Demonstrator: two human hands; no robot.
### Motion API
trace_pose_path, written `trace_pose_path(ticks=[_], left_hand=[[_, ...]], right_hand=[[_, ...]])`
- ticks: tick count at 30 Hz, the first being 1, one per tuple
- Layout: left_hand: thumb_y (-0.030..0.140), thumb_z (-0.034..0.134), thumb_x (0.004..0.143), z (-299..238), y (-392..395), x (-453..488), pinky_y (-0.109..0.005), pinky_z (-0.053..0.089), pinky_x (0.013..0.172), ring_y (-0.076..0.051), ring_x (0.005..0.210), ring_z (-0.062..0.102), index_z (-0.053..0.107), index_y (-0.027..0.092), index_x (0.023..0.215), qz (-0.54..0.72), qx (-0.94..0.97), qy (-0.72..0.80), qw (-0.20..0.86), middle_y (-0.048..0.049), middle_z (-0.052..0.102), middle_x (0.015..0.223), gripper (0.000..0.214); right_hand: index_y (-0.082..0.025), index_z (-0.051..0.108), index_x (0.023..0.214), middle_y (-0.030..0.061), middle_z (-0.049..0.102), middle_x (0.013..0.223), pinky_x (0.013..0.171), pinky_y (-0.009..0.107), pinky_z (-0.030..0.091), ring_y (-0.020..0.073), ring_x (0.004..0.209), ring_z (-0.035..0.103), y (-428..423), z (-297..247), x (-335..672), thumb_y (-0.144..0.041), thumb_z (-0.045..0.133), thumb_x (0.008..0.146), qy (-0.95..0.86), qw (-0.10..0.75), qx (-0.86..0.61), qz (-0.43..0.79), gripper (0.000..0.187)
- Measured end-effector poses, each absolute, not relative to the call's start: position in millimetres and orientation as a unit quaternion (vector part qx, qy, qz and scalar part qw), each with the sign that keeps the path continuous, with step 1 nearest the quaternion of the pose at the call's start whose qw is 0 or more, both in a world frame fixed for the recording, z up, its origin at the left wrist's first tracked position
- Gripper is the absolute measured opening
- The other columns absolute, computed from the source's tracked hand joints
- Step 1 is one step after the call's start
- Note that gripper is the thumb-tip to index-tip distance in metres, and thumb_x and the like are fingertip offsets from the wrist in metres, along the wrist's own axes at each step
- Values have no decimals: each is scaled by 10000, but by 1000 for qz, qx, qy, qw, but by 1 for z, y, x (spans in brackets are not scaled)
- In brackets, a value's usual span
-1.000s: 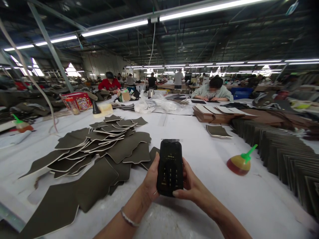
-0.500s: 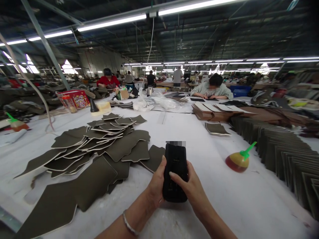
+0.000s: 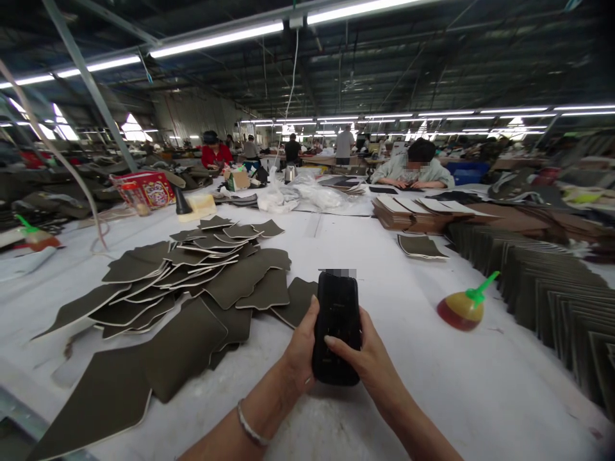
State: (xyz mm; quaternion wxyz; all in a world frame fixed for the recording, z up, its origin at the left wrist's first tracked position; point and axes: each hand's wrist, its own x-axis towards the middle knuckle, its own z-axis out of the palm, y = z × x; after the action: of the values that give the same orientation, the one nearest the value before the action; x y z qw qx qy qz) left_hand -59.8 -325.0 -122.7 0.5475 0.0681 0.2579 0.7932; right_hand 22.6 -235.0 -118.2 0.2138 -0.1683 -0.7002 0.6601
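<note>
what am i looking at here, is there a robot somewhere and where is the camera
There's no robot: these are a person's own bare hands. Every picture comes from one camera worn on their head, looking forward and down. The left hand and right hand hold a black phone above a white table, the right thumb over its front. On the table, a loose pile of dark flat pieces lies to the left; to the right are a green-spouted bottle and a long row of similar pieces. Across the table, another person leans over it.
</note>
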Motion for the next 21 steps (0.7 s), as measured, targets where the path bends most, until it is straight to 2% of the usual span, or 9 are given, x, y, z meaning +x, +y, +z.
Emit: trace_pose_path(ticks=[7, 13, 18, 21], left_hand=[[660, 354, 896, -122, -326, -62, -356, 484, 877, -250, 862, 666, 673, 34, 1053, 791, 66, 265, 548, -162, 709, 917, 720], [618, 380, 910, -119, -325, -63, -358, 474, 896, -251, 864, 665, 679, 39, 1023, 804, 66, 267, 527, -157, 709, 893, 661], [628, 359, 911, -119, -327, -63, -352, 483, 863, -248, 835, 666, 677, 23, 1020, 800, 61, 270, 533, -170, 705, 890, 692], [660, 341, 899, -118, -328, -65, -349, 487, 850, -245, 845, 664, 658, 10, 1072, 793, 62, 249, 553, -177, 700, 925, 744]], right_hand=[[-220, 389, 1310, 68, 590, 1197, 942, 408, 430, 276, 1098, 552, -235, -114, 24, -371, 742, 715, -696, 196, -154, 674, 709], [-227, 336, 1357, 66, 515, 1293, 1012, 403, 371, 261, 1176, 491, -235, -121, 21, -289, 757, 679, -723, 218, -139, 641, 801], [-229, 358, 1354, 65, 541, 1272, 983, 399, 398, 265, 1146, 517, -234, -118, 22, -288, 762, 694, -703, 205, -137, 668, 775], [-215, 432, 1324, 71, 587, 1207, 920, 404, 441, 272, 1079, 563, -229, -111, 25, -363, 704, 773, -666, 177, -122, 714, 633]])
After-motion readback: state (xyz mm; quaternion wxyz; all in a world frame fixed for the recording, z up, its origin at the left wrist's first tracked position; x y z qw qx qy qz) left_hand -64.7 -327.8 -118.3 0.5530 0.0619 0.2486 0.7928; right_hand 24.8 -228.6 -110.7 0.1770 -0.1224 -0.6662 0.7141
